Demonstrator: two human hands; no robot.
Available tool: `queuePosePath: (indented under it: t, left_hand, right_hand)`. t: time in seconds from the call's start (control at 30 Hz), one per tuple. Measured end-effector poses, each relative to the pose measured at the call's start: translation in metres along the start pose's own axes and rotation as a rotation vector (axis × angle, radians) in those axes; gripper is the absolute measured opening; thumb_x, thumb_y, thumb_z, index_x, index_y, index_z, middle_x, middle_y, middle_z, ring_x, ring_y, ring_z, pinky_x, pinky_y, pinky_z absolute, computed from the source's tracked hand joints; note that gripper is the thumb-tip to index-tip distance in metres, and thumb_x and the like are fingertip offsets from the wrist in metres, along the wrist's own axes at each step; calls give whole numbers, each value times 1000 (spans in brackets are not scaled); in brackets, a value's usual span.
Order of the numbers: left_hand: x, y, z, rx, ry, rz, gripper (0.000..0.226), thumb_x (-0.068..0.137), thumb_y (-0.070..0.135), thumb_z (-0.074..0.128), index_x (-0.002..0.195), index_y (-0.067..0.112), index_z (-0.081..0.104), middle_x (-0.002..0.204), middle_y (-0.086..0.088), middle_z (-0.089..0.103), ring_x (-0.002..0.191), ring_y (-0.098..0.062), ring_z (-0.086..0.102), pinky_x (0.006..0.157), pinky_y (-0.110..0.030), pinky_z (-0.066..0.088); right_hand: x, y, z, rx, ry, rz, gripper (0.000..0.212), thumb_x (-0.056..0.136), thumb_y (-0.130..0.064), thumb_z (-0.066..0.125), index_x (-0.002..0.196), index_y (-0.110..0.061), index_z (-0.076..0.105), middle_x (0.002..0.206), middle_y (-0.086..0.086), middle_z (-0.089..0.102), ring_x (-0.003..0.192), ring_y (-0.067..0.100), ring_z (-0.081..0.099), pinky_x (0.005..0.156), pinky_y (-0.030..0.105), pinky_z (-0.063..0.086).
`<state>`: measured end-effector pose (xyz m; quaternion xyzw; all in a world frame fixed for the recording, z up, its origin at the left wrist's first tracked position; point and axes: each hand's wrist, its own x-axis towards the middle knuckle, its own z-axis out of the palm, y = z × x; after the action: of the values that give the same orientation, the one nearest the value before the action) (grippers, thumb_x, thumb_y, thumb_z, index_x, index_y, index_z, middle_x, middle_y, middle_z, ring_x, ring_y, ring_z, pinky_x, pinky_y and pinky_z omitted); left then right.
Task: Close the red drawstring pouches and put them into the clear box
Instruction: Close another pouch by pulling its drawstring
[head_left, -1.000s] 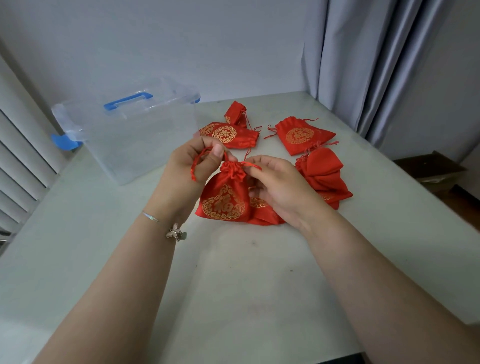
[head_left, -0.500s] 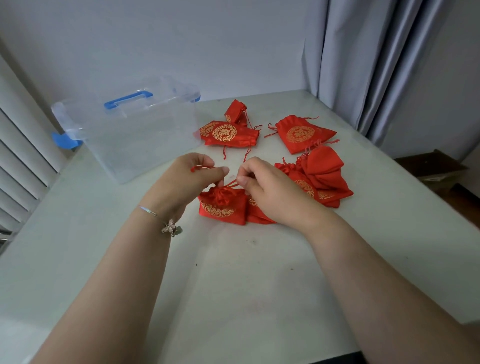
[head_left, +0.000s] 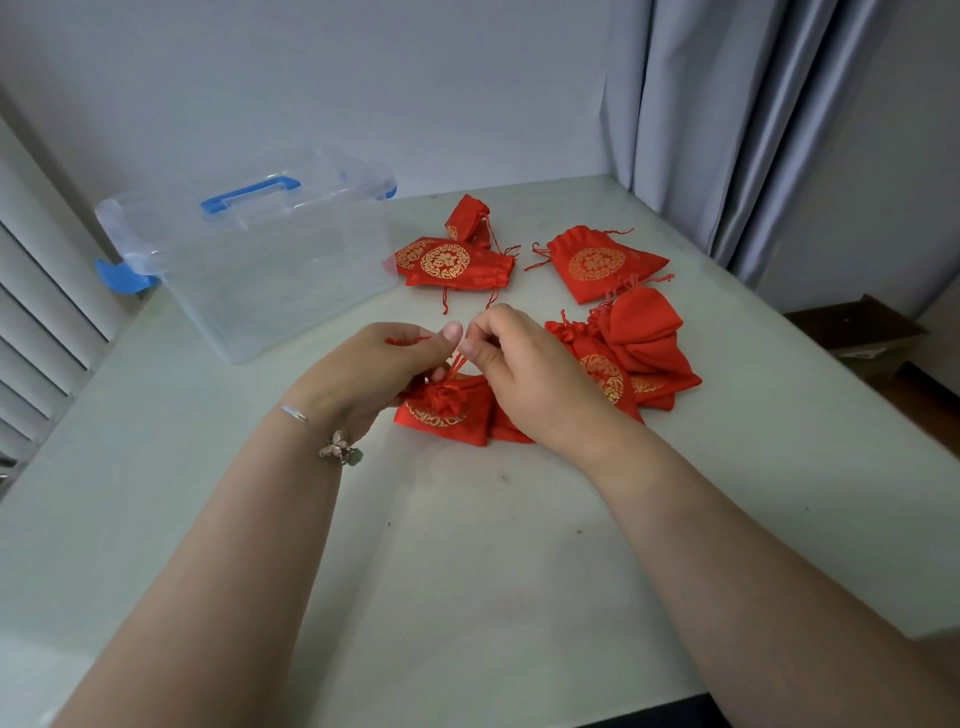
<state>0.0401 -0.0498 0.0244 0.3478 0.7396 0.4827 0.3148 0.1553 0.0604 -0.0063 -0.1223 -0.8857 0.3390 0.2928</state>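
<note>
A red drawstring pouch (head_left: 451, 410) with gold print lies on the table, its neck gathered tight. My left hand (head_left: 387, 366) pinches one red cord (head_left: 410, 340) of it, and my right hand (head_left: 524, 366) pinches the other cord just above the neck. Another pouch (head_left: 506, 428) lies partly hidden under my right hand. Several more red pouches lie further back: a pile (head_left: 641, 348) on the right, one (head_left: 597, 262) behind it and two (head_left: 452, 262) near the box. The clear box (head_left: 249, 270) with a blue handle (head_left: 251, 193) stands at the back left.
The pale table (head_left: 467, 545) ends at a front edge near my forearms and a right edge by the grey curtain (head_left: 727, 119). A cardboard box (head_left: 857, 327) sits on the floor to the right. White blinds (head_left: 36, 312) line the left side.
The pouch has come down from an upright hold to lie on the table. Both hands have lowered and drawn close together over its neck, still gripping the cords.
</note>
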Motion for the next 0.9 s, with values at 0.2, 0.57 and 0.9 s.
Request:
queuePosePath:
  t: [0.2,0.57,0.9]
  left_hand:
    - [1,-3,-1,-94,-90,10,30,85,35,58,71,9,62,61,5,54,57,-10,35,59,-27,28]
    - [0,-4,1,6,-181,25,23,73,13,73,94,5,69,92,-14,71,83,-14,66,86,-27,51]
    - [-2,-2,13,295,-13,99,6,79,17,73,78,11,72,78,-12,71,70,-15,59,69,-31,48]
  right_hand:
    - [2,6,0,38,63,-17,16,97,-25,50,92,-11,55,78,-16,47,70,-1,47,64,18,36]
    - [3,3,-3,179,-19,-24,15,87,-18,65,76,-25,57,81,-13,49,74,-4,48,69,10,35]
    - [3,1,-3,288,-49,238,4,83,-21,71,85,-17,70,59,-11,65,57,2,61,60,29,53]
